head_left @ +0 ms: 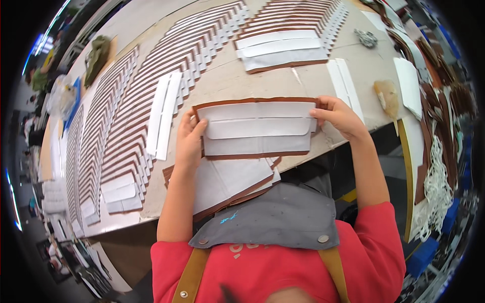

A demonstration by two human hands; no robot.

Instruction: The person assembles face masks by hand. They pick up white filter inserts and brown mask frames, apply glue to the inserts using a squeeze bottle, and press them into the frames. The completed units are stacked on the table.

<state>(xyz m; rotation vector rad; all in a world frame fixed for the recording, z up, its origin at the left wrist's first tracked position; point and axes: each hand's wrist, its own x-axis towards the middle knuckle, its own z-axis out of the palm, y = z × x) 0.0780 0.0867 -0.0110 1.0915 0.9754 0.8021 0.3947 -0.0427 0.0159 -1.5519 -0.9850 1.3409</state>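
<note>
The pale, matt counter (237,83) carried long fanned rows of brown-edged white pieces (166,65), overlapped like shingles, flat and thin. Nearer the person lay a loose stack of similar sheets (227,179) at the counter's edge, with a stubby, glue-caked brush (388,96) to the right. Held above the stack was a brown-backed panel (257,129), faced with smooth white strips, one folded like an envelope flap. The left hand (188,144) and right hand (339,117) each pinched an end, fingers closed on its edges. Holding it well probably meant keeping it taut and level, thumbs on the margins, so the strips stayed aligned.
</note>
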